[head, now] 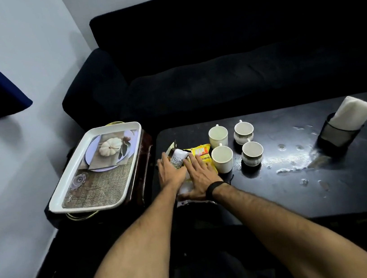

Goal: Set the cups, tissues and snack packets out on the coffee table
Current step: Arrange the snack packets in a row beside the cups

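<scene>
Several white cups stand in a square on the black coffee table (280, 196); the near-left cup (222, 158) is closest to my hands. A yellow snack packet (201, 154) and a brown-and-white packet (177, 157) lie at the table's left end. My left hand (170, 172) rests on the brown-and-white packet, fingers spread. My right hand (201, 178) lies flat over the yellow packet and a white packet under it. The tissues (352, 112) stand in a dark mesh holder (334, 134) at the far right.
A white tray (67, 190) with a pumpkin picture sits on a small stand left of the table. A dark sofa (226, 62) runs behind the table. Wet marks shine on the tabletop between the cups and the holder. A blue curtain hangs at the far left.
</scene>
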